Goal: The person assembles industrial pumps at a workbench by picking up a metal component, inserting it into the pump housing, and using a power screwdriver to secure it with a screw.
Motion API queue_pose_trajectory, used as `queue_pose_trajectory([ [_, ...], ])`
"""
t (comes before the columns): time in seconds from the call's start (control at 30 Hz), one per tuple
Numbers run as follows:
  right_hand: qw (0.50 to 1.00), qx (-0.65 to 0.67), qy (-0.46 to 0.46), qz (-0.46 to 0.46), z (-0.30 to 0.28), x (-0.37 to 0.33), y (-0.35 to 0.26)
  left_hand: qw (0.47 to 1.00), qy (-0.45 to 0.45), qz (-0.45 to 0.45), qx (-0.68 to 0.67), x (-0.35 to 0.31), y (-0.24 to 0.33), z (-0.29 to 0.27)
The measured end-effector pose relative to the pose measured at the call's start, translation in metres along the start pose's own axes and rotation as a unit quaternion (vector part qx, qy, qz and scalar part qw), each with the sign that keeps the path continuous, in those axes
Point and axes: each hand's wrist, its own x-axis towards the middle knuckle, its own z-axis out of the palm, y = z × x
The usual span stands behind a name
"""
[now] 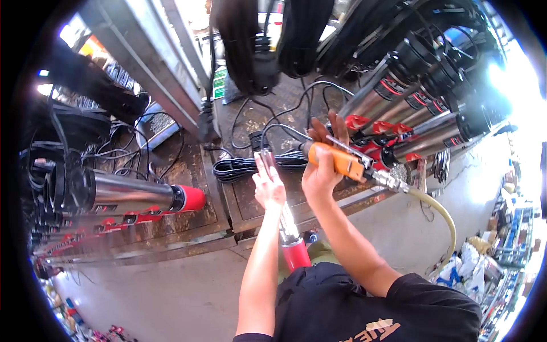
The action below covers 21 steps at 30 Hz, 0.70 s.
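A slim steel cylinder (289,223), probably a submersible pump, lies across the bench edge, its red end (296,255) toward my body and its black cable end (259,139) away. My left hand (269,188) grips its upper part, index finger stretched along the metal. My right hand (323,165) holds an orange air screwdriver (341,162) with the thumb across its body; some fingers stick up behind it. The tool's dark nose points left, toward the cylinder's black end. A pale air hose (436,206) runs from its metal coupling. Whether the tip touches the cylinder is hidden.
A coil of black cable (235,169) lies on the worn wooden bench (250,208). Similar red-ended steel cylinders stack at left (134,192) and right (430,137). A metal post (145,57) rises left of centre. A tray of small parts (156,130) sits behind the left stack.
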Motion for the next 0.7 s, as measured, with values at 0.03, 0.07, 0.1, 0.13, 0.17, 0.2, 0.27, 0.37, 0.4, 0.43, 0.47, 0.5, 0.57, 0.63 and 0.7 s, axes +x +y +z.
queue_pose_trajectory([
  [0.03,0.996,-0.043,-0.074,-0.020,-0.001,0.009,0.007,1.000,0.000,0.005,-0.004,0.000,0.000,-0.001],
  [0.07,0.994,-0.040,-0.098,-0.015,0.002,0.013,0.016,1.000,0.004,0.004,-0.014,0.000,0.000,-0.002],
  [0.1,0.984,-0.092,-0.151,0.025,0.000,0.018,0.023,1.000,0.008,0.011,-0.028,-0.001,-0.001,-0.003],
  [0.13,0.965,-0.145,-0.208,0.062,-0.003,0.022,0.029,0.999,0.003,0.008,-0.036,-0.001,-0.002,-0.004],
  [0.17,0.978,-0.062,-0.193,0.048,0.002,0.020,0.041,0.999,-0.002,0.006,-0.046,-0.001,-0.002,-0.005],
  [0.2,0.971,-0.106,-0.188,0.105,0.001,0.019,0.048,0.999,0.010,0.029,-0.022,0.000,-0.003,-0.006],
  [0.27,0.971,-0.064,-0.174,0.153,0.004,0.016,0.065,0.999,0.011,0.030,-0.023,0.000,-0.004,-0.006],
  [0.37,0.971,-0.067,-0.161,0.165,0.005,0.011,0.084,1.000,0.001,0.019,-0.021,0.001,-0.005,-0.006],
  [0.4,0.968,-0.083,-0.162,0.171,0.005,0.010,0.089,0.999,0.008,0.022,-0.028,0.001,-0.005,-0.005],
  [0.43,0.966,-0.098,-0.162,0.178,0.004,0.011,0.092,0.999,0.009,0.023,-0.031,0.001,-0.006,-0.005],
  [0.47,0.963,-0.113,-0.161,0.186,0.004,0.011,0.095,0.999,0.009,0.023,-0.033,0.001,-0.006,-0.005],
  [0.5,0.964,-0.106,-0.152,0.190,0.003,0.011,0.097,0.999,0.008,0.023,-0.038,0.001,-0.006,-0.005],
  [0.57,0.964,-0.108,-0.157,0.185,0.002,0.013,0.099,0.999,0.003,0.021,-0.046,0.002,-0.006,-0.006],
  [0.63,0.963,-0.123,-0.166,0.171,0.002,0.013,0.099,0.998,-0.005,0.017,-0.052,0.002,-0.006,-0.007],
  [0.7,0.965,-0.120,-0.161,0.171,0.003,0.013,0.099,0.999,-0.007,0.014,-0.049,0.002,-0.006,-0.008],
])
